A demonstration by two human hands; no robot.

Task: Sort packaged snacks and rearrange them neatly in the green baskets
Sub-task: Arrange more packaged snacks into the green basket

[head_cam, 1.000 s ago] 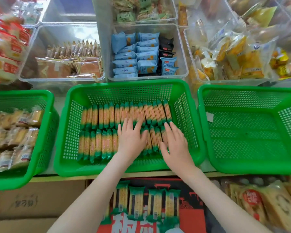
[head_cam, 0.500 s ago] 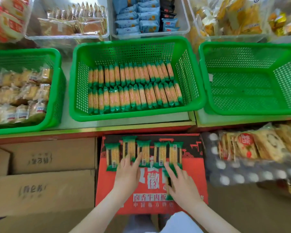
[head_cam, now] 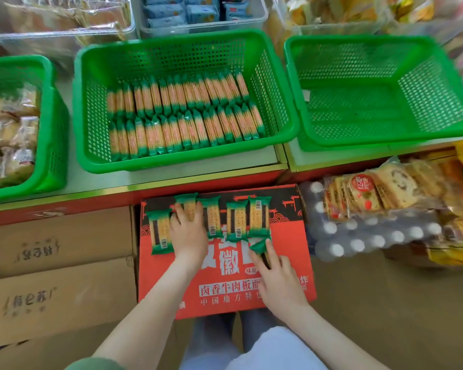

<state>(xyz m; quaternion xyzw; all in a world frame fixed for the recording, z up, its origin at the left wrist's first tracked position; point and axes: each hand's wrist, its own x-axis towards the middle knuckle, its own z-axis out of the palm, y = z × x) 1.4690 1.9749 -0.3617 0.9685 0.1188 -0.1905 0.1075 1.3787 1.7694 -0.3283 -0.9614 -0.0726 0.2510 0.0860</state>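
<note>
The left hand (head_cam: 189, 231) lies flat on one snack packet (head_cam: 187, 205), hiding most of it. The right hand (head_cam: 275, 273) touches a tilted packet (head_cam: 259, 245); whether it pinches, I cannot tell. Both packets lie on the red carton (head_cam: 286, 231). Behind, the middle green basket (head_cam: 182, 166) holds two packet rows (head_cam: 185, 113); the left basket (head_cam: 55, 134) is cut off.

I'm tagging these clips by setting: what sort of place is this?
Probably a small snack shop: green baskets of packaged biscuits on a shelf, clear bins of other snacks behind, and cartons stacked below.
</note>
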